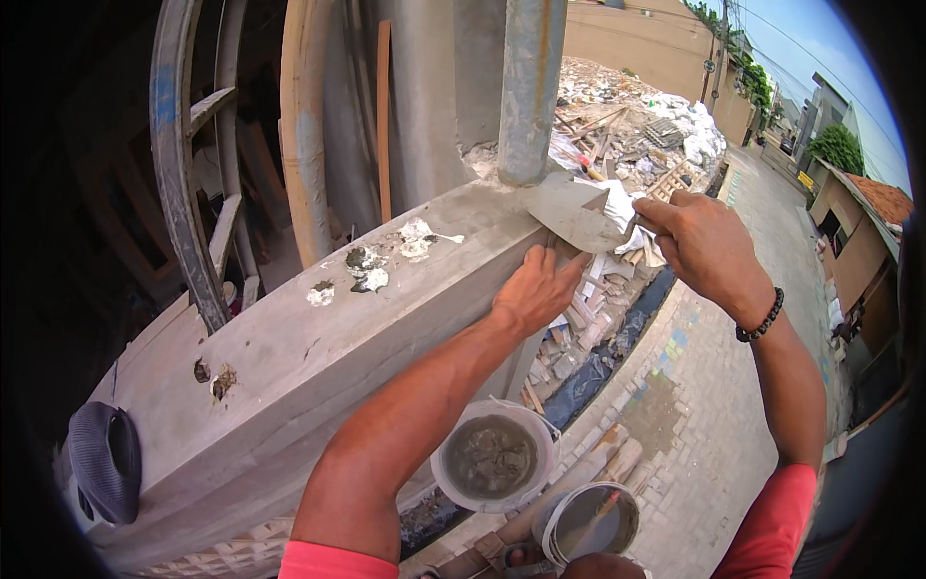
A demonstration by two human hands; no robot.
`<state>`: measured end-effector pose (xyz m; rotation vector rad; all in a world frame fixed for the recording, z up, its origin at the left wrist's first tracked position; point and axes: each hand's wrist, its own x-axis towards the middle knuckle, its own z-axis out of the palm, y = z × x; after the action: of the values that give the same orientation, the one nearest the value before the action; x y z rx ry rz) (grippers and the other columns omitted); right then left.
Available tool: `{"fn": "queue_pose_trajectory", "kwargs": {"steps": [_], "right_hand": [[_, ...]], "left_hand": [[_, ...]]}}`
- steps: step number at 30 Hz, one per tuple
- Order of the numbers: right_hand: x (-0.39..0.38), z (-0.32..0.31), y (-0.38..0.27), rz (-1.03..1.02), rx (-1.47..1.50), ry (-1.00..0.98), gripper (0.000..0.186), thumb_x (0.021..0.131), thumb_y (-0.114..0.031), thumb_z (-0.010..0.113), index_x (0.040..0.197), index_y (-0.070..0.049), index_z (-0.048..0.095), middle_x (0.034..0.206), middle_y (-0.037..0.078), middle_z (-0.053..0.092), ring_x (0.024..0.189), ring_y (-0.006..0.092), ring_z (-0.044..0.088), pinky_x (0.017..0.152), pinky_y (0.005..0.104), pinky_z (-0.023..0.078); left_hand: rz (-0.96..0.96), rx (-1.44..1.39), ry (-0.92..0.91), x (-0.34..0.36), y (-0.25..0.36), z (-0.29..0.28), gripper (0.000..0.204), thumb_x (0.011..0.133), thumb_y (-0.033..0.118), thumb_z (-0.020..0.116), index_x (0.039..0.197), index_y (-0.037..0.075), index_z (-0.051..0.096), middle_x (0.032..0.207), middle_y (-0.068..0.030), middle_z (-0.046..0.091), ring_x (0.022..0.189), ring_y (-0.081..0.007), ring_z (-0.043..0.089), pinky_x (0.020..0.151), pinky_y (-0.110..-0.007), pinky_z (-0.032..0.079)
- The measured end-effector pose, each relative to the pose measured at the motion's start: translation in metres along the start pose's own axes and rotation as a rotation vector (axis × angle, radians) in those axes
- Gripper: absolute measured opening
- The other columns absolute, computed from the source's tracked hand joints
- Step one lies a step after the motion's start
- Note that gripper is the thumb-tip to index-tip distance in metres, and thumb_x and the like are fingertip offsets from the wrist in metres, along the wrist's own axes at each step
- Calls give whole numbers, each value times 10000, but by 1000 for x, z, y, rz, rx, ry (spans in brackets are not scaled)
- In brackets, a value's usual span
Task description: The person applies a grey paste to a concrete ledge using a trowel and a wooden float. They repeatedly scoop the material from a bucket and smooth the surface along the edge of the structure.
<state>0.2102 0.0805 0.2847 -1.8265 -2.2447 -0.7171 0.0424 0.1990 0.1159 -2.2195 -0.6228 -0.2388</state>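
Note:
My right hand (696, 236) is closed on the handle of a pointed metal trowel (571, 214). The blade lies over the far end of a grey cement-rendered wall top (434, 275), beside the foot of a round metal post (529, 96). Just under the blade, my left hand (542, 291) rests at the wall's upper edge with its fingers apart; the tips are partly hidden against the side face. White and dark splotches (371, 268) mark the wall top.
Below hang or stand a bucket of wet grey mortar (490, 458) and a second bucket (590, 521) with a red-handled tool. A dark knit cap (104, 461) lies at the wall's near left end. Beyond are a ladder (183, 164), a rubble heap (627, 125) and a paved lane (714, 396).

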Motion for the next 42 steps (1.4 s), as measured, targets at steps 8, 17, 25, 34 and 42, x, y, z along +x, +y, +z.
{"fn": "queue_pose_trajectory", "kwargs": {"steps": [8,17,25,34,42], "right_hand": [[22,37,21,-39,-60,89,251,870,-74,569,1084,-125,689,877,149,653,885,335,676,763,452,537],[28,49,28,-59,-113,87,255,890,-91,575,1103,-172,688,820,142,632,837,334,661,728,455,528],[24,48,31,-9,-160,62,239,851,-44,577,1049,-110,693,845,172,659,861,340,685,746,451,547],[37,65,51,26,-157,36,231,870,-46,550,1037,-103,700,810,192,666,805,355,692,695,468,543],[40,66,52,27,-171,40,207,860,-37,547,993,-92,696,772,202,663,780,360,695,682,473,551]], "left_hand": [[1,-37,32,3,0,-1,404,917,174,554,1302,95,645,1482,-16,435,849,-187,563,723,-351,390],[-2,-32,48,2,0,0,400,912,173,560,1295,106,658,1483,-11,441,833,-180,550,716,-346,385],[-21,-31,69,1,0,-1,374,905,181,571,1257,108,673,1492,-1,434,813,-172,535,703,-340,372],[-26,-43,84,3,2,4,364,901,181,566,1241,116,678,1504,-3,425,829,-180,534,714,-347,370],[-14,-38,50,1,0,1,368,902,176,567,1251,120,670,1524,0,404,843,-184,533,719,-348,370]]}}
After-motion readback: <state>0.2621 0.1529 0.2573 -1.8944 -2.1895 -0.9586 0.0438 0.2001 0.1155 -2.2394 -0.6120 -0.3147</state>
